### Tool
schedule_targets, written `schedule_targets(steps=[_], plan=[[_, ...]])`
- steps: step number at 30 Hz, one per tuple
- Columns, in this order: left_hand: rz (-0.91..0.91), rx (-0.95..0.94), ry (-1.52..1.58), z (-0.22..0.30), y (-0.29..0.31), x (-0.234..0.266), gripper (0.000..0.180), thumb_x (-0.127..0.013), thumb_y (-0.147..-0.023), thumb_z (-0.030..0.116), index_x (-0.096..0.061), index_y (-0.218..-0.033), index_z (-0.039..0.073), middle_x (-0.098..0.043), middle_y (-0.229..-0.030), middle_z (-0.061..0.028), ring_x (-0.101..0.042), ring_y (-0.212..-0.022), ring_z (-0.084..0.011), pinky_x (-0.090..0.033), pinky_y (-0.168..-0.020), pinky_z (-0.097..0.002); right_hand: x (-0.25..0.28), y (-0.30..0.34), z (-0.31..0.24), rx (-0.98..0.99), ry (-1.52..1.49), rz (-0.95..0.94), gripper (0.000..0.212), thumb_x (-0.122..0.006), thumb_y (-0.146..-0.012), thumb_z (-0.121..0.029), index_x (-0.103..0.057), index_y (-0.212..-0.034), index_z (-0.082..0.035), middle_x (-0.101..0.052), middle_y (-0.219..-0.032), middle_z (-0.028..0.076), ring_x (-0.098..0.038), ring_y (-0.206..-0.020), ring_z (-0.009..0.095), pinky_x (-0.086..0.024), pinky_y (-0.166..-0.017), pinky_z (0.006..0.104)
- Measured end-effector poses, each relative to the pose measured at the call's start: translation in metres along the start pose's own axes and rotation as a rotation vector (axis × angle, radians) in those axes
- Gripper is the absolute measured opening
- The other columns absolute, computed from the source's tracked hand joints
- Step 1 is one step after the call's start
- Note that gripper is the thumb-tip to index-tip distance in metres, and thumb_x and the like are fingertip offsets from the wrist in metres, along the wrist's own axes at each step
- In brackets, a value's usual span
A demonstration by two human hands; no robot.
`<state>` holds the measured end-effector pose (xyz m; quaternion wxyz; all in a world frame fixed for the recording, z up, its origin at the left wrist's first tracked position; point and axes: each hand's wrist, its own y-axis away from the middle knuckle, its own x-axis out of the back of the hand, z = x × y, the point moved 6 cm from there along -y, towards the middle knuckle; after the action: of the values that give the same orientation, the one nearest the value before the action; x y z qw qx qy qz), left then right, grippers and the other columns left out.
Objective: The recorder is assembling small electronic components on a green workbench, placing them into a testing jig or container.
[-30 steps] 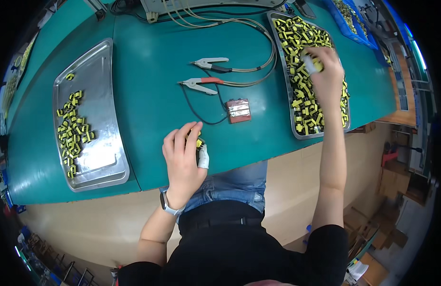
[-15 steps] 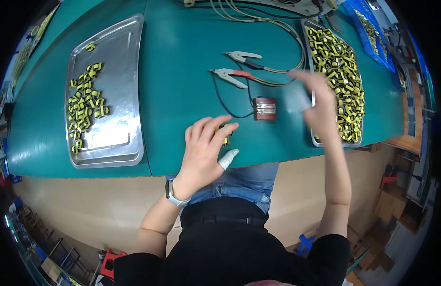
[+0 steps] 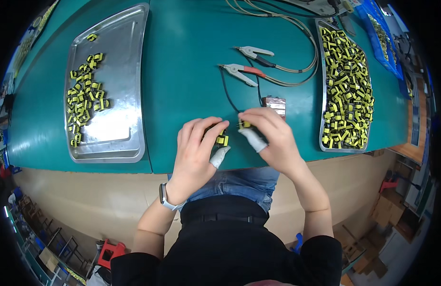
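My left hand (image 3: 194, 148), with a white cover on its thumb, curls around a few small yellow-and-black transformers (image 3: 222, 140) at the table's near edge. Part of them is hidden under its fingers. Just to the right, my right hand (image 3: 280, 140) pinches a single yellow-and-black transformer (image 3: 245, 124) between its white-covered thumb and its fingers; thin pins seem to point left from it. Behind the right hand sits a reddish-brown block (image 3: 276, 104) with shiny metal strips, partly covered by that hand. Dark wires run from it toward two clips.
Beyond my hands lie a black-sleeved clip (image 3: 255, 51) and a red-sleeved clip (image 3: 239, 70), with looping cables. A metal tray (image 3: 120, 71) on the left carries scattered transformers. Another metal tray (image 3: 321, 102) on the right is heaped with them. A blue basket (image 3: 383, 59) stands at far right.
My right hand has come from the right tray to the middle, beside the left hand, and now pinches a transformer. The left hand stays around its transformers. The view has shifted slightly.
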<state>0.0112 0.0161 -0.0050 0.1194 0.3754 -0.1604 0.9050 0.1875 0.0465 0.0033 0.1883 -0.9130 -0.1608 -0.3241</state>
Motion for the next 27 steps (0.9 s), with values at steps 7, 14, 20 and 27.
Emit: schedule_targets(steps=[7,14,20,27], plan=[[-0.046,-0.013,0.085,0.003,-0.014,-0.013,0.045,-0.081,-0.075,0.012,-0.071,-0.119,0.014,-0.062,-0.121,-0.0057,-0.058,-0.107,-0.0283,-0.044,-0.096,-0.0443,0.051,0.022,0.048,-0.412,-0.257,0.230,0.021,-0.055,-0.105,-0.011,-0.069,-0.118,-0.001,-0.068,-0.106,0.006,-0.062,-0.084,0.011,-0.049,-0.070,0.0233],[-0.062,-0.096,-0.087,0.019,-0.026,-0.014,0.036,-0.085,-0.070,0.016,-0.076,-0.105,0.018,-0.062,-0.118,-0.0024,-0.055,-0.111,-0.0283,-0.044,-0.096,-0.0436,0.047,0.031,0.079,-0.699,-0.365,0.250,0.016,-0.061,-0.104,-0.016,-0.067,-0.109,-0.001,-0.067,-0.090,0.001,-0.060,-0.074,0.006,-0.043,-0.063,0.0215],[-0.051,-0.154,-0.124,0.014,-0.028,-0.013,0.035,-0.087,-0.067,0.020,-0.076,-0.101,0.018,-0.063,-0.118,-0.0018,-0.054,-0.115,-0.0306,-0.045,-0.097,-0.0449,0.044,0.032,0.084,-0.690,-0.249,0.279,0.016,-0.066,-0.102,-0.015,-0.065,-0.108,0.000,-0.066,-0.083,0.001,-0.060,-0.071,0.006,-0.043,-0.061,0.0221],[0.052,-0.154,0.140,0.023,-0.026,-0.002,0.038,-0.089,-0.066,0.020,-0.077,-0.102,0.018,-0.064,-0.116,-0.0002,-0.053,-0.112,-0.0292,-0.047,-0.093,-0.0415,0.029,0.030,0.055,-0.662,-0.893,0.173,0.031,-0.052,-0.109,-0.028,-0.065,-0.111,0.001,-0.066,-0.088,0.007,-0.059,-0.064,0.011,-0.046,-0.057,0.0245]])
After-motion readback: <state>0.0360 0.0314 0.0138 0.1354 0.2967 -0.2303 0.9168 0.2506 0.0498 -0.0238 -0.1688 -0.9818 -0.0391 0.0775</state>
